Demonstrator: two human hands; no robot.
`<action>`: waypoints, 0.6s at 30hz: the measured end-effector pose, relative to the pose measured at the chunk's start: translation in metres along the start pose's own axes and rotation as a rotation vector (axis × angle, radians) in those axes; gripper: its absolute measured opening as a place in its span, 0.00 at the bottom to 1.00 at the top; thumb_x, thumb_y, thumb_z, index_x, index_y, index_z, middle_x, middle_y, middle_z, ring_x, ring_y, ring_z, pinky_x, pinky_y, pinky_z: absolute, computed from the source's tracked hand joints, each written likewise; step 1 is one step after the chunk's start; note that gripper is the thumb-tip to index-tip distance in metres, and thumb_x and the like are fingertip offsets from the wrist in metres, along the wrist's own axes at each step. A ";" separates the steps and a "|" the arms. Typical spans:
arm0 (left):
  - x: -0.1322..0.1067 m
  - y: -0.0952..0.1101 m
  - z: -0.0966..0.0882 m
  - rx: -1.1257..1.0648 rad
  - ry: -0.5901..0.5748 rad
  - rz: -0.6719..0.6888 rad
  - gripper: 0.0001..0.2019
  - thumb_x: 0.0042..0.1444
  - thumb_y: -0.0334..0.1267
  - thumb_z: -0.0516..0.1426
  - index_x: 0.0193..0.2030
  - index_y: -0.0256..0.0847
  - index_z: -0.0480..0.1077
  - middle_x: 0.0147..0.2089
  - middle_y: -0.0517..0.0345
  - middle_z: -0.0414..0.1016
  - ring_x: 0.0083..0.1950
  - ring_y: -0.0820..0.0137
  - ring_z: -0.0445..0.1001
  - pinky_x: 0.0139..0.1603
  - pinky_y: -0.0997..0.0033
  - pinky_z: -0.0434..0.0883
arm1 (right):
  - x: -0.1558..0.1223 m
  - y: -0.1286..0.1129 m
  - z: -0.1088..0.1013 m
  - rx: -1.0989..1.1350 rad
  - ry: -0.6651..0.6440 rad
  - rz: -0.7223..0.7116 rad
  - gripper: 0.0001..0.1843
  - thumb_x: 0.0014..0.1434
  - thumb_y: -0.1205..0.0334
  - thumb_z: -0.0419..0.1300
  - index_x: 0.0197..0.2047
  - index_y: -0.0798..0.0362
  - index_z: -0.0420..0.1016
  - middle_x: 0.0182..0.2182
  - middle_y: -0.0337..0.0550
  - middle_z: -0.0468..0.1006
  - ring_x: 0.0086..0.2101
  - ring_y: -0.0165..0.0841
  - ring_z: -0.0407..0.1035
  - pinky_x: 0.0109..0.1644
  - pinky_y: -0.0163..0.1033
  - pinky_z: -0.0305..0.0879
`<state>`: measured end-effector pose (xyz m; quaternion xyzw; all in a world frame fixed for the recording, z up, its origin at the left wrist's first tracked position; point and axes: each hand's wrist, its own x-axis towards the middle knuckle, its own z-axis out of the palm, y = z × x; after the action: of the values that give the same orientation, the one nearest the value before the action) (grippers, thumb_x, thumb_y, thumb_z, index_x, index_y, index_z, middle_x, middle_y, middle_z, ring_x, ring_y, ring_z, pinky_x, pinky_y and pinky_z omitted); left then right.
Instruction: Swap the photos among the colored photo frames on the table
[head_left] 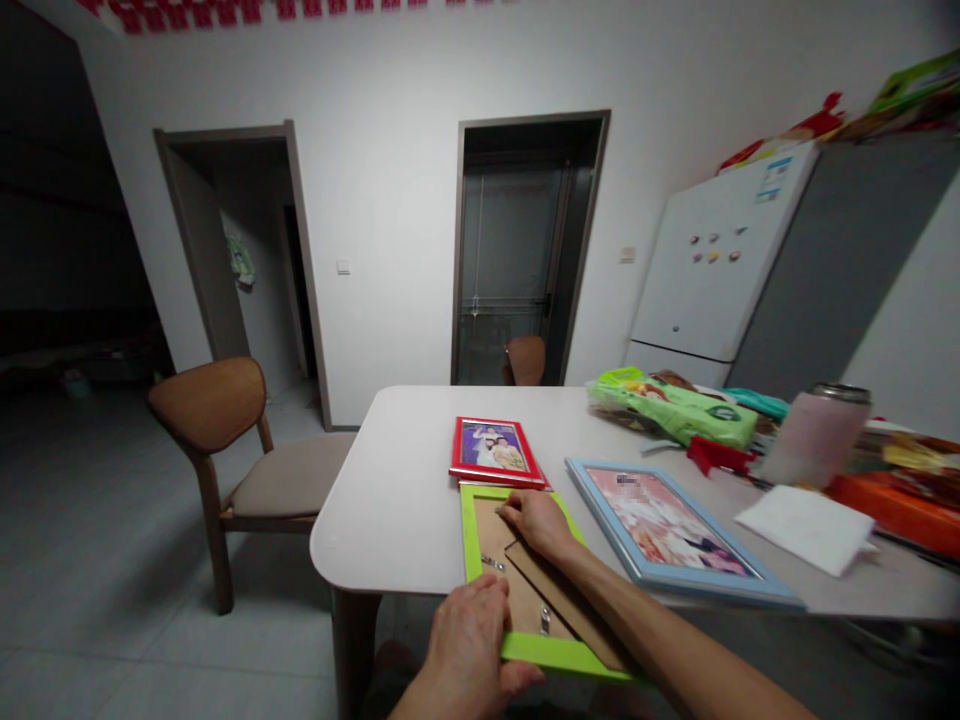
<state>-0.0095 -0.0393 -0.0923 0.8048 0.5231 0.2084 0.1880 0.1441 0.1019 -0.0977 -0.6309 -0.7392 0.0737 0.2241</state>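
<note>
A lime-green picture frame (470,530) lies face down at the near edge of the white table (390,480), its brown backing board showing. My left hand (469,640) grips the frame's near edge, fingers curled over it. My right hand (536,520) rests on the backing near the frame's far edge, fingers bent and pressed down on the board. A red picture frame (495,450) with a photo lies just beyond. A larger light-blue picture frame (675,535) with a photo lies to the right.
A wooden chair (225,440) stands left of the table. A green packet (671,405), a pink tumbler (817,435), a white paper (806,525) and orange items clutter the table's right side. A fridge (720,270) stands behind, with two doorways in the far wall.
</note>
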 end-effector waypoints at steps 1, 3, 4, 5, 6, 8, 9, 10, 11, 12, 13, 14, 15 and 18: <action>0.000 0.001 0.000 0.001 -0.013 -0.011 0.35 0.37 0.42 0.63 0.53 0.36 0.58 0.56 0.47 0.59 0.56 0.61 0.57 0.56 0.65 0.55 | 0.003 0.000 0.002 -0.002 0.005 0.023 0.11 0.48 0.57 0.53 0.26 0.52 0.73 0.25 0.42 0.76 0.27 0.30 0.67 0.27 0.31 0.52; 0.000 0.003 -0.001 0.000 -0.027 -0.019 0.35 0.37 0.42 0.63 0.54 0.35 0.58 0.57 0.46 0.58 0.57 0.60 0.57 0.57 0.64 0.54 | 0.009 0.000 0.005 -0.007 0.014 0.071 0.10 0.47 0.58 0.54 0.25 0.53 0.73 0.25 0.43 0.76 0.27 0.31 0.67 0.26 0.32 0.52; 0.000 0.003 -0.001 0.000 -0.025 -0.020 0.35 0.38 0.42 0.62 0.54 0.35 0.58 0.57 0.46 0.58 0.57 0.60 0.57 0.57 0.63 0.54 | 0.012 0.000 0.006 -0.008 0.020 0.095 0.09 0.46 0.59 0.54 0.25 0.53 0.73 0.25 0.44 0.76 0.27 0.31 0.67 0.26 0.32 0.52; -0.001 0.004 -0.002 -0.001 -0.023 -0.019 0.34 0.38 0.42 0.62 0.53 0.35 0.58 0.57 0.46 0.59 0.56 0.60 0.57 0.57 0.63 0.54 | 0.014 0.001 0.007 -0.009 0.027 0.118 0.09 0.46 0.60 0.54 0.25 0.54 0.73 0.26 0.45 0.76 0.27 0.32 0.67 0.26 0.32 0.52; -0.001 0.004 -0.002 -0.001 -0.022 -0.016 0.34 0.38 0.41 0.62 0.53 0.34 0.58 0.56 0.46 0.59 0.56 0.60 0.57 0.57 0.64 0.54 | 0.016 0.001 0.008 -0.009 0.036 0.138 0.08 0.45 0.61 0.54 0.25 0.54 0.73 0.26 0.46 0.76 0.27 0.32 0.67 0.26 0.32 0.52; -0.002 0.003 -0.002 0.000 -0.015 -0.017 0.34 0.38 0.41 0.62 0.53 0.34 0.58 0.56 0.45 0.60 0.56 0.61 0.58 0.57 0.64 0.54 | 0.018 0.000 0.009 -0.001 0.056 0.166 0.08 0.44 0.63 0.54 0.26 0.55 0.73 0.27 0.48 0.76 0.28 0.33 0.67 0.27 0.33 0.53; -0.002 0.003 -0.002 0.001 -0.013 -0.021 0.34 0.38 0.41 0.62 0.53 0.34 0.58 0.55 0.45 0.60 0.56 0.61 0.58 0.56 0.64 0.55 | 0.019 0.000 0.008 0.009 0.065 0.171 0.07 0.44 0.63 0.54 0.26 0.56 0.73 0.26 0.49 0.76 0.28 0.34 0.67 0.27 0.33 0.53; -0.001 0.002 -0.002 0.003 -0.012 -0.024 0.34 0.38 0.42 0.62 0.53 0.35 0.58 0.56 0.45 0.60 0.56 0.61 0.58 0.56 0.63 0.55 | 0.018 -0.001 0.007 0.024 0.074 0.170 0.07 0.44 0.63 0.54 0.26 0.56 0.72 0.26 0.49 0.76 0.28 0.34 0.67 0.27 0.33 0.53; -0.001 0.002 -0.002 0.006 -0.015 -0.023 0.34 0.37 0.42 0.62 0.53 0.35 0.58 0.56 0.45 0.60 0.56 0.60 0.58 0.57 0.62 0.54 | 0.017 -0.001 0.004 0.044 0.082 0.161 0.08 0.44 0.63 0.54 0.25 0.56 0.72 0.25 0.49 0.75 0.28 0.34 0.67 0.28 0.33 0.53; 0.001 0.003 -0.002 0.015 -0.028 -0.016 0.34 0.37 0.43 0.63 0.52 0.36 0.59 0.56 0.45 0.60 0.56 0.60 0.57 0.57 0.60 0.53 | 0.015 -0.002 0.000 0.069 0.088 0.146 0.09 0.45 0.62 0.53 0.25 0.56 0.72 0.25 0.48 0.75 0.27 0.33 0.67 0.28 0.33 0.54; 0.003 0.004 -0.001 0.028 -0.047 0.004 0.34 0.36 0.44 0.63 0.52 0.36 0.60 0.56 0.45 0.59 0.57 0.59 0.56 0.58 0.57 0.51 | 0.012 -0.001 -0.004 0.097 0.093 0.124 0.10 0.46 0.60 0.52 0.24 0.56 0.72 0.24 0.47 0.75 0.27 0.33 0.67 0.28 0.33 0.54; 0.005 0.006 0.000 0.046 -0.070 0.037 0.33 0.35 0.44 0.63 0.51 0.36 0.61 0.57 0.45 0.58 0.58 0.58 0.55 0.59 0.54 0.48 | 0.008 0.000 -0.010 0.126 0.096 0.100 0.12 0.48 0.58 0.51 0.24 0.56 0.71 0.24 0.46 0.75 0.26 0.32 0.67 0.28 0.33 0.55; 0.008 0.010 0.001 0.068 -0.096 0.079 0.33 0.35 0.43 0.63 0.50 0.36 0.61 0.57 0.44 0.57 0.59 0.58 0.53 0.59 0.52 0.45 | 0.003 0.002 -0.016 0.154 0.098 0.077 0.14 0.49 0.57 0.50 0.24 0.56 0.71 0.24 0.45 0.75 0.26 0.31 0.67 0.28 0.33 0.55; 0.016 0.020 0.009 0.127 -0.154 0.169 0.31 0.37 0.37 0.62 0.50 0.33 0.61 0.59 0.42 0.54 0.60 0.58 0.48 0.59 0.52 0.43 | -0.019 0.019 -0.038 0.233 0.084 0.019 0.15 0.49 0.55 0.48 0.25 0.55 0.71 0.24 0.43 0.75 0.26 0.31 0.67 0.29 0.32 0.57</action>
<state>0.0163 -0.0329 -0.0870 0.8698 0.4495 0.1276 0.1582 0.1791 0.0803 -0.0755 -0.6101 -0.7095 0.1348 0.3261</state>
